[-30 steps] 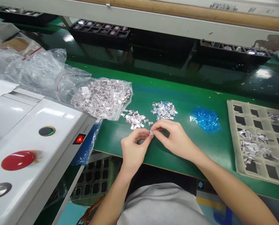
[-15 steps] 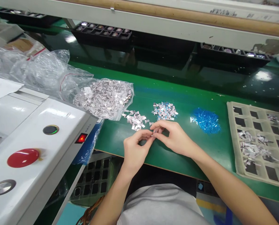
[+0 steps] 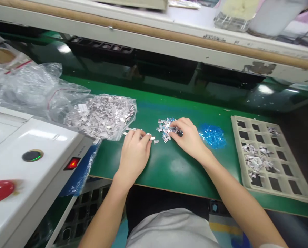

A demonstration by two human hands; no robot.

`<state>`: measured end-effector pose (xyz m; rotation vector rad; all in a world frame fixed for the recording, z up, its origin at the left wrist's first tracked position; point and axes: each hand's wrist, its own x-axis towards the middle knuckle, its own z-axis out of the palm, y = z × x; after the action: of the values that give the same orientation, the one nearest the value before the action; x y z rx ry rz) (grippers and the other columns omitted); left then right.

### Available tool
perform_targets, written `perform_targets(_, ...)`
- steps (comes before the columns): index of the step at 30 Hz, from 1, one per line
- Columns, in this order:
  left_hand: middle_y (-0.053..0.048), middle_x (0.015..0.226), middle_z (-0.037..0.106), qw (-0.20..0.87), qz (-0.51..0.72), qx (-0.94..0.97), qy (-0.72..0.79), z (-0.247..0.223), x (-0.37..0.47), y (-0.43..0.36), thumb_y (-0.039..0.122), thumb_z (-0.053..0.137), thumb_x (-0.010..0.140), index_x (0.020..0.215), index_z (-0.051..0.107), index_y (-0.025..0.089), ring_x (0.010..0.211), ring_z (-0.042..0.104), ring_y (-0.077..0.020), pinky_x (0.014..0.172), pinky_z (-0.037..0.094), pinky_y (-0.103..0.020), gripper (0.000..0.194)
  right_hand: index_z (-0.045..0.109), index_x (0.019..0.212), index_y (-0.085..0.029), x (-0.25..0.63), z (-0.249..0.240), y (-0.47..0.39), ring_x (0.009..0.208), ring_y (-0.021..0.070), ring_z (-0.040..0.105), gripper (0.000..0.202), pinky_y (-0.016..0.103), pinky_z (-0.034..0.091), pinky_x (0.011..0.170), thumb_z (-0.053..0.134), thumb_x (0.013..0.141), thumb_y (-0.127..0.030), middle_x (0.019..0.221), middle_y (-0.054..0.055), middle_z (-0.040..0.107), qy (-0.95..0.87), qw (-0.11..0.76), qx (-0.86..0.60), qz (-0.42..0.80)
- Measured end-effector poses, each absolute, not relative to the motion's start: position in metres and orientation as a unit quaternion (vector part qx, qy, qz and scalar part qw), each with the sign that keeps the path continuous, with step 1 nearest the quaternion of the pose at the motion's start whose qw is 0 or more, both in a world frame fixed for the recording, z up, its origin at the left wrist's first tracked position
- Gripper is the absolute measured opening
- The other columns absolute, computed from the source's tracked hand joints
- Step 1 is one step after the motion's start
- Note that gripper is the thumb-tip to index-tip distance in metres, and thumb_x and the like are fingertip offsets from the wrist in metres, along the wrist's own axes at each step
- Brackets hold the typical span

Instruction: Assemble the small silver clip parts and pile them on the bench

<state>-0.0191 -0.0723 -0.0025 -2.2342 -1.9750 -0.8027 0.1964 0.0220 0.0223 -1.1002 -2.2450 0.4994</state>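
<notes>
Found in the head view, as landmark, the mixed pile of silver and blue pieces on the green bench. Saw the right hand at the right side of that pile, with thumb and fingers parted over it and not closed on anything visible. Saw the left hand left of the mixed pile, bent over a loose silver pile, with its fingers curled down and a small pale piece at the thumb tip; could not tell whether pinched there or merely lying beyond. Noticed a stray piece between left hand and landmark. Judged the spacing deliberate: probably set one pile before each hand for short reaches, and apart to avoid mingling. Read the blue heap, just right of the mixed pile, as separated likewise. Turned then to containers: saw left of the mixed pile a clear bag full of silver pieces, and farther left crumpled clear bags with contents hard to make out. Saw well right of the mixed pile a divided tray, with silver pieces heaped across several compartments and dark bases showing in others.
</notes>
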Motion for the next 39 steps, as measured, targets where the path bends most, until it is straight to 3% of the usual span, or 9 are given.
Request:
perform_targets(3,-0.011,0.101,0.073,0.003,-0.308,-0.718,-0.624,-0.005,-0.020,-0.075,0.017,0.060,0.101,0.097,0.071,0.019,0.102,0.064,-0.0323,0.091,0.056,-0.048,0.012,0.071,0.102,-0.025,0.214,0.021,0.045,0.105,0.0292,0.065,0.008,0.047,0.053,0.095,0.065,0.097,-0.023,0.108,0.008,0.073,-0.822,0.339,-0.440,0.123)
perform_targets(6,-0.007,0.107,0.079,-0.079,-0.406,-0.669,-0.617,-0.006,-0.015,-0.084,0.018,0.063,0.100,0.092,0.066,0.022,0.098,0.071,-0.0262,0.086,0.058,-0.041,0.010,0.073,0.104,-0.024,0.240,0.013,0.081,0.106,0.0317,0.065,0.018,0.050,0.055,0.095,0.057,0.097,-0.021,0.109,0.011,0.073,-0.777,0.363,-0.508,0.081)
perform_targets(10,-0.005,0.105,0.081,-0.283,-0.502,-0.560,-0.595,-0.008,-0.001,-0.101,0.025,0.068,0.099,0.092,0.064,0.021,0.077,0.077,-0.0173,0.072,0.062,-0.030,0.008,0.075,0.113,-0.020,0.263,-0.007,0.116,0.111,0.0361,0.063,0.030,0.055,0.051,0.103,0.053,0.094,-0.016,0.115,0.016,0.074,-0.772,0.304,-0.555,0.068)
perform_targets(14,-0.003,0.090,0.079,-0.386,-0.517,-0.514,-0.565,-0.012,0.008,-0.111,0.029,0.078,0.093,0.090,0.072,0.020,0.077,0.078,-0.0180,0.074,0.064,-0.029,0.010,0.076,0.120,-0.016,0.269,-0.019,0.124,0.117,0.0388,0.060,0.034,0.058,0.046,0.109,0.053,0.095,-0.017,0.119,0.019,0.073,-0.783,0.271,-0.557,0.052)
perform_targets(18,-0.004,0.089,0.081,-0.424,-0.523,-0.487,-0.556,-0.012,0.008,-0.114,0.028,0.084,0.087,0.095,0.078,0.021,0.081,0.080,-0.0194,0.080,0.067,-0.030,0.013,0.078,0.117,-0.016,0.274,-0.019,0.128,0.113,0.0389,0.061,0.031,0.060,0.047,0.107,0.057,0.095,-0.022,0.118,0.020,0.071,-0.784,0.254,-0.564,0.058)
perform_targets(24,-0.005,0.085,0.081,-0.446,-0.538,-0.452,-0.554,-0.010,0.008,-0.116,0.030,0.084,0.089,0.093,0.079,0.019,0.077,0.080,-0.0212,0.077,0.069,-0.032,0.013,0.080,0.107,-0.019,0.279,-0.014,0.129,0.098,0.0338,0.065,0.025,0.054,0.055,0.095,0.062,0.092,-0.027,0.111,0.016,0.074,-0.776,0.266,-0.566,0.083)
perform_targets(39,-0.004,0.085,0.082,-0.447,-0.550,-0.421,-0.567,-0.014,0.009,-0.116,0.031,0.088,0.085,0.087,0.080,0.019,0.080,0.082,-0.0233,0.078,0.068,-0.031,0.014,0.069,0.085,-0.022,0.271,0.002,0.118,0.078,0.0256,0.067,0.009,0.045,0.057,0.084,0.060,0.085,-0.020,0.093,0.010,0.072,-0.755,0.310,-0.572,0.084)
